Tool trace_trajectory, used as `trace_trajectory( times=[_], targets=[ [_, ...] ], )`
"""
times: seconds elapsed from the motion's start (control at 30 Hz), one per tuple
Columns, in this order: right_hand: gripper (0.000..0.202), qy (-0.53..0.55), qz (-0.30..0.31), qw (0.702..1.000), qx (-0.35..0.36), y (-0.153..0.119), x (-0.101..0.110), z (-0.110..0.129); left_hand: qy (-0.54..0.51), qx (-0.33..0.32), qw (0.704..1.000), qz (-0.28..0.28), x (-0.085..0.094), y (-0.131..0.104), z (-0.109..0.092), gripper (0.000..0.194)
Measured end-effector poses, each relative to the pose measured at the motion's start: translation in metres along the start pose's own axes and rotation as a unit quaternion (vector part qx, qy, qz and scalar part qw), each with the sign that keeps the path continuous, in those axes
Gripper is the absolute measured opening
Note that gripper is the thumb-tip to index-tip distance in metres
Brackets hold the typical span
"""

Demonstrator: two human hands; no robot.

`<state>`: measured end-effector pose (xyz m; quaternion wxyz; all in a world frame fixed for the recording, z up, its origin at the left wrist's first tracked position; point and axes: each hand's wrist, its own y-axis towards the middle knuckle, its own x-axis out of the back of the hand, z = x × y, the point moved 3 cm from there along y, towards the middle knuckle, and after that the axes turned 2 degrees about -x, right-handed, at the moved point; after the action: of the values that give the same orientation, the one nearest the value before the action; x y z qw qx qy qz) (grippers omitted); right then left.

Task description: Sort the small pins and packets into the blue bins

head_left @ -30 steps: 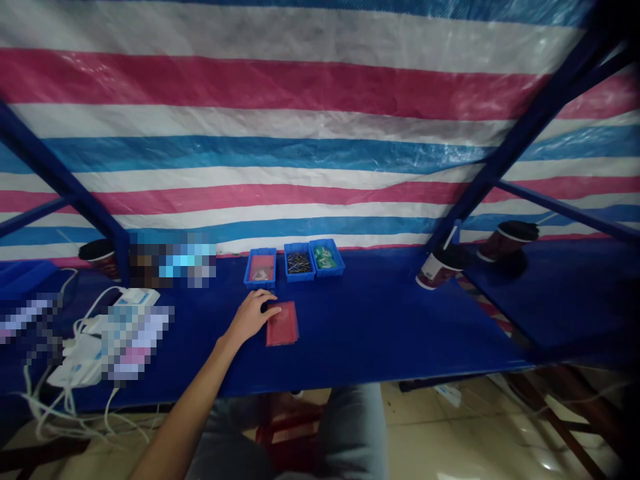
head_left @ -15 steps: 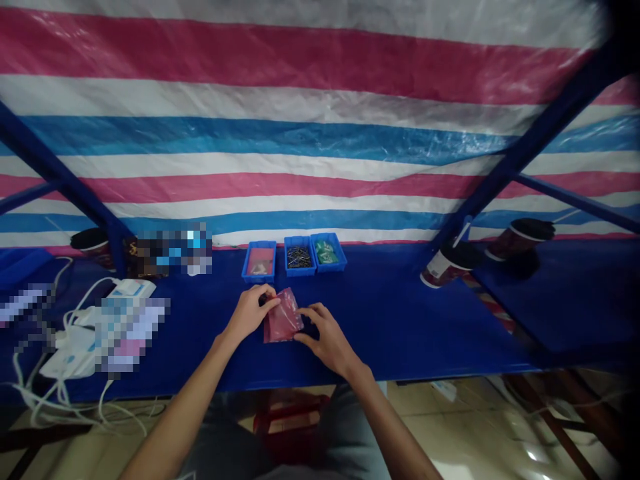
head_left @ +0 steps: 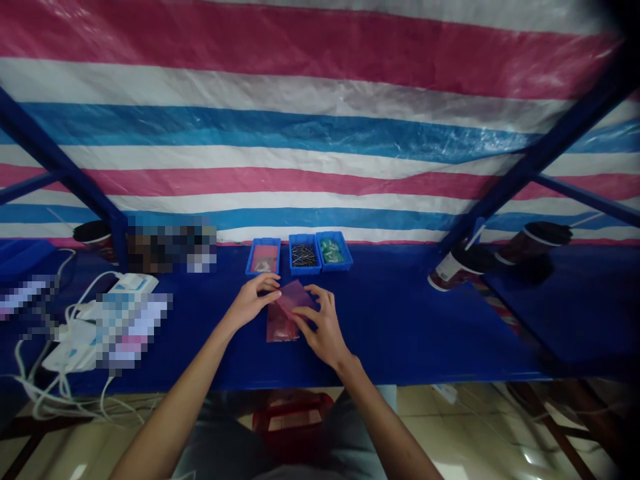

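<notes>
A pink translucent bag [head_left: 299, 297] is raised at a tilt between my hands. My right hand [head_left: 323, 323] pinches its lower right part between thumb and fingers. At its upper left edge, the thumb and fingers of my left hand [head_left: 257, 297] close on the bag. Beneath it, another pink bag [head_left: 281, 327] lies flat on the blue table. Behind my hands stand three blue bins: one with pink bags [head_left: 264, 259], one with dark screws or nails [head_left: 303, 255], and one with green-and-white packets [head_left: 332, 251].
A white power strip [head_left: 127, 293] with tangled cables lies on the left of the blue table [head_left: 390, 320]. Dark lidded cups [head_left: 453, 268] stand at the right, by a blue frame post. A striped sheet hangs behind.
The upper pink bag has been lifted and turned off the one beneath it. My right hand has moved up and in, closing on the bag. The view has shifted slightly.
</notes>
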<state>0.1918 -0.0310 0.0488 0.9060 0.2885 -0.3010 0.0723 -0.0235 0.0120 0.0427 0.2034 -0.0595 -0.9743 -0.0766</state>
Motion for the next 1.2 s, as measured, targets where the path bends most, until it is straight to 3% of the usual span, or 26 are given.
trace_trajectory(
  times=[0.1, 0.23, 0.33, 0.43, 0.53, 0.7, 0.8, 0.9, 1.1, 1.2],
  targets=[
    [0.014, 0.054, 0.031, 0.998, -0.011, 0.022, 0.009, -0.003, 0.101, -0.044, 0.993, -0.038, 0.009, -0.001, -0.013, 0.048],
    [0.019, 0.164, 0.113, 0.979, -0.042, 0.053, 0.009, -0.012, 0.135, -0.13, 0.982, 0.02, 0.008, 0.002, -0.035, 0.039],
    [0.029, 0.239, 0.124, 0.961, -0.069, 0.071, 0.002, -0.018, 0.092, -0.108, 0.989, 0.042, 0.003, 0.01, -0.033, 0.03],
    [0.034, 0.302, 0.099, 0.945, -0.084, 0.08, -0.01, -0.024, 0.001, -0.055, 0.998, -0.008, -0.001, 0.018, -0.017, 0.033],
    [0.046, 0.356, 0.089, 0.923, -0.116, 0.079, -0.029, -0.033, -0.087, -0.023, 0.995, -0.049, -0.007, 0.016, 0.0, 0.033],
    [0.043, 0.419, 0.055, 0.886, -0.19, 0.067, -0.05, -0.046, -0.168, -0.007, 0.978, -0.122, -0.016, 0.0, 0.013, 0.029],
    [0.046, 0.425, 0.019, 0.879, -0.218, 0.061, -0.047, -0.046, -0.164, -0.007, 0.98, -0.113, -0.019, -0.004, 0.013, 0.037],
    [0.051, 0.441, 0.006, 0.869, -0.226, 0.058, -0.041, -0.042, -0.134, -0.001, 0.988, -0.08, -0.022, -0.004, 0.013, 0.031],
    [0.037, 0.434, 0.077, 0.879, -0.181, 0.056, -0.049, -0.037, -0.173, -0.008, 0.971, -0.165, -0.017, -0.005, 0.01, 0.029],
    [0.034, 0.418, 0.049, 0.89, -0.173, 0.054, -0.052, -0.042, -0.2, -0.006, 0.968, -0.151, -0.016, -0.005, 0.008, 0.031]
  ],
)
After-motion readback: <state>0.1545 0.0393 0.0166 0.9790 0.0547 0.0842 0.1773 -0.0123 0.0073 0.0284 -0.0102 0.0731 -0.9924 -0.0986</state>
